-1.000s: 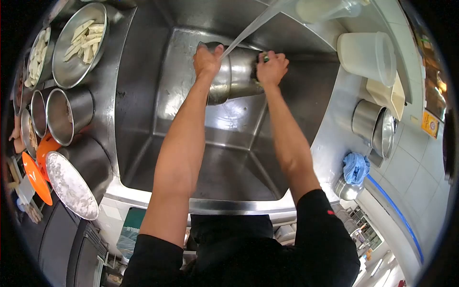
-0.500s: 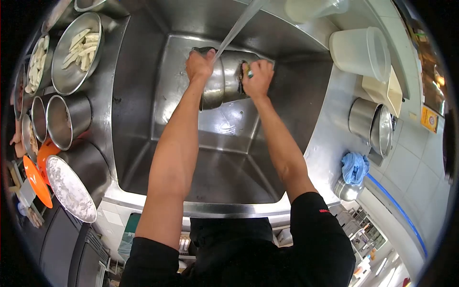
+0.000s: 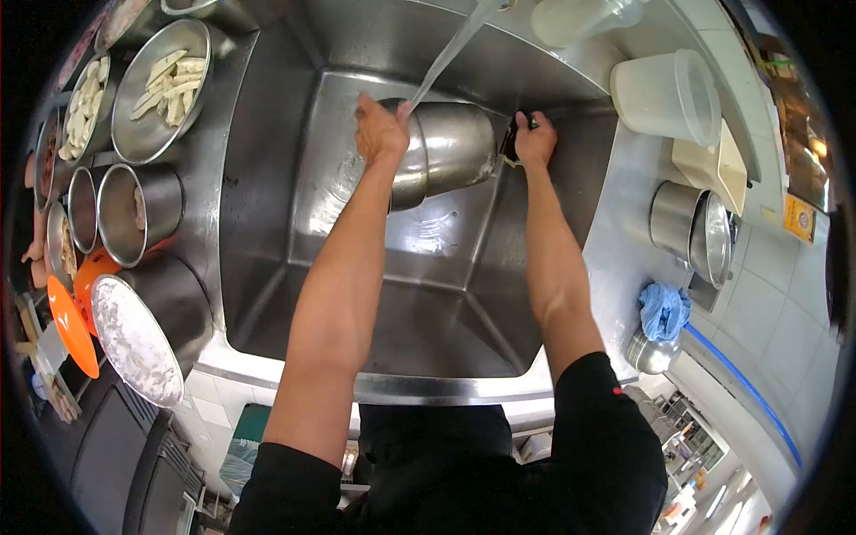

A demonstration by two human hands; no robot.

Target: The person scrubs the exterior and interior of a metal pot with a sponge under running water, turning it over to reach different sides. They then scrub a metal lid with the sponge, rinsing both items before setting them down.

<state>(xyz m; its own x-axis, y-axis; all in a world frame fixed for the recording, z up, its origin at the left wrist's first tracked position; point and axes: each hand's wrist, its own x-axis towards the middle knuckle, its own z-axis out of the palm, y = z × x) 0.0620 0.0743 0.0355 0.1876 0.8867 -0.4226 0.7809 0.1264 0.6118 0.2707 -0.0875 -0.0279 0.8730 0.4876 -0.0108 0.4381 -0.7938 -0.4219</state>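
A stainless steel pot [image 3: 453, 147] lies on its side in the sink [image 3: 357, 332], its mouth end toward the left and its base toward the right. My left hand [image 3: 382, 132] grips the pot at its mouth end, fingers partly hidden behind the rim. Just past the pot's base, my right hand [image 3: 537, 141] is closed round a dark scouring pad [image 3: 510, 143] with a bit of yellow-green showing. The pad is near the base; whether it touches cannot be seen. A stream of water [image 3: 446, 55] falls from above onto the pot near my left hand.
Left counter: a steel bowl [image 3: 198, 120] of pale strips, a steel pot [image 3: 169, 214], a large pot of white powder [image 3: 138, 343], an orange lid [image 3: 73, 328]. Right counter: a translucent tub [image 3: 655, 98], steel pots [image 3: 675, 217], a blue cloth [image 3: 665, 311].
My right hand with the scouring pad has moved right, off the pot's side to beyond its base. My left hand and the pot have shifted slightly right in view.
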